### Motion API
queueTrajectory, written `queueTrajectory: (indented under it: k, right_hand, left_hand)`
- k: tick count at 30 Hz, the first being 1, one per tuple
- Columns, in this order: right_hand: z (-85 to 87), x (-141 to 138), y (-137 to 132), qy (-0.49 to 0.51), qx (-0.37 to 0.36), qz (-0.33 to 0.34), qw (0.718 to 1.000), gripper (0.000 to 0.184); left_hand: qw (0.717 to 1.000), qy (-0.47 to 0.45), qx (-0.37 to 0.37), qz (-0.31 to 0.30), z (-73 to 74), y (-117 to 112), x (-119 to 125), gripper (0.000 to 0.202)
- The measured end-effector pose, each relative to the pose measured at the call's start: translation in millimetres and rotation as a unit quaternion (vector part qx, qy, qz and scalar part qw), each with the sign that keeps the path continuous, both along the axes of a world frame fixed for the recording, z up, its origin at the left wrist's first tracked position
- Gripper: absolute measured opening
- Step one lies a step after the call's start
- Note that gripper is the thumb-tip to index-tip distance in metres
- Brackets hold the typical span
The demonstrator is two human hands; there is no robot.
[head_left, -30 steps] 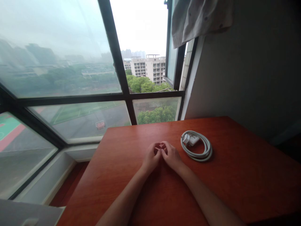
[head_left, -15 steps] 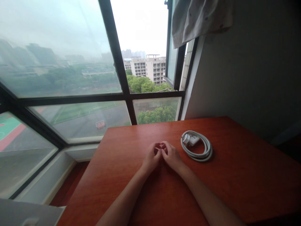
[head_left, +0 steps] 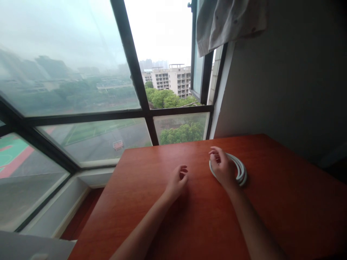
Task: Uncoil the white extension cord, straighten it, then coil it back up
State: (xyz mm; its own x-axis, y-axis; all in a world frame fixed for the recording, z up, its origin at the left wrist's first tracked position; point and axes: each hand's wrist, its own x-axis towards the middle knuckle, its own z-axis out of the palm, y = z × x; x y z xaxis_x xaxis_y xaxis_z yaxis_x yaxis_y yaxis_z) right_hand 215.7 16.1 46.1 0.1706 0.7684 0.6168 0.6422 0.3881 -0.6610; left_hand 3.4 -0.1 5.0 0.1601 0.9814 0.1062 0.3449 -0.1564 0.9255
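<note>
A coiled white extension cord (head_left: 240, 169) lies on the reddish-brown wooden table (head_left: 130, 202), right of the middle. Over its left part is my right hand (head_left: 222, 167), fingers loosely bent and apart, holding nothing. Whether it touches the cord I cannot tell. The hand and wrist hide the plug and socket end inside the loop. To the left, my left hand (head_left: 176, 182) rests at the tabletop with its fingers half curled and a gap between thumb and fingertips; nothing is in it.
Dark-framed windows (head_left: 146, 112) stand behind and left of the table, with one sash (head_left: 199, 65) swung open. A pale curtain (head_left: 230, 25) hangs at the upper right before a grey wall (head_left: 276, 86). A low ledge (head_left: 99, 177) runs beside the table's left edge.
My hands were together at the fingertips and are now apart. The right one has moved right and away from me, over the cord, covering its plug and socket. The left stays nearly in place.
</note>
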Motion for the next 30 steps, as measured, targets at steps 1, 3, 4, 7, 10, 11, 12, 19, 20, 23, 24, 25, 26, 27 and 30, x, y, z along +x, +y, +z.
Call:
queueTrajectory:
  k: [1, 3, 4, 7, 10, 11, 12, 19, 20, 23, 24, 25, 26, 27, 30]
  right_hand:
    - [0.5, 19, 4, 0.004, -0.007, -0.061, 0.998, 0.030]
    - [-5.6, 56, 12, -0.002, -0.054, -0.163, 0.985, 0.033]
    - [-11.1, 72, 15, -0.013, -0.089, -0.201, 0.976, 0.035]
    - [-28.7, 108, 20, -0.054, -0.200, -0.275, 0.939, 0.038]
    - [-37.2, 121, 21, -0.097, -0.312, -0.278, 0.903, 0.042]
    - [-37.3, 122, 22, -0.111, -0.346, -0.269, 0.892, 0.044]
    - [-36.3, 122, 22, -0.122, -0.376, -0.258, 0.882, 0.047]
    - [-28.3, 105, 20, -0.187, -0.425, -0.196, 0.863, 0.046]
    - [-29.5, 102, 20, -0.199, -0.421, -0.201, 0.862, 0.044]
    - [-35.6, 94, 22, -0.189, -0.401, -0.186, 0.877, 0.032]
    - [-37.8, 91, 23, -0.164, -0.394, -0.162, 0.890, 0.029]
    - [-39.8, 87, 24, -0.131, -0.386, -0.134, 0.903, 0.026]
    - [-41.4, 82, 25, -0.098, -0.377, -0.104, 0.915, 0.024]
    - [-42.4, 76, 26, -0.070, -0.367, -0.073, 0.925, 0.023]
    - [-41.7, 49, 25, -0.044, -0.328, 0.005, 0.944, 0.023]
  left_hand:
    - [1.000, 0.009, -0.010, -0.007, 3.0, 1, 2, 0.034]
    - [0.999, 0.037, -0.024, -0.026, 10.1, 3, 9, 0.037]
    - [0.997, 0.054, -0.027, -0.038, 13.6, 6, 14, 0.038]
    - [0.992, 0.095, -0.021, -0.075, 20.5, 16, 36, 0.044]
    - [0.990, 0.119, -0.013, -0.078, 19.3, 28, 61, 0.052]
    - [0.989, 0.124, -0.011, -0.075, 17.7, 32, 69, 0.056]
    - [0.989, 0.128, -0.010, -0.073, 16.0, 36, 76, 0.060]
    - [0.980, 0.148, 0.004, -0.129, 16.0, 45, 110, 0.061]
    - [0.979, 0.159, 0.007, -0.128, 17.4, 45, 112, 0.060]
    - [0.975, 0.193, 0.005, -0.107, 20.8, 46, 109, 0.056]
    - [0.975, 0.200, 0.003, -0.101, 21.8, 47, 105, 0.054]
    - [0.974, 0.203, 0.003, -0.097, 23.0, 48, 98, 0.053]
    - [0.975, 0.203, 0.003, -0.096, 24.4, 48, 90, 0.052]
    - [0.975, 0.200, 0.005, -0.097, 26.3, 48, 79, 0.051]
    - [0.974, 0.207, 0.014, -0.094, 34.1, 47, 39, 0.047]
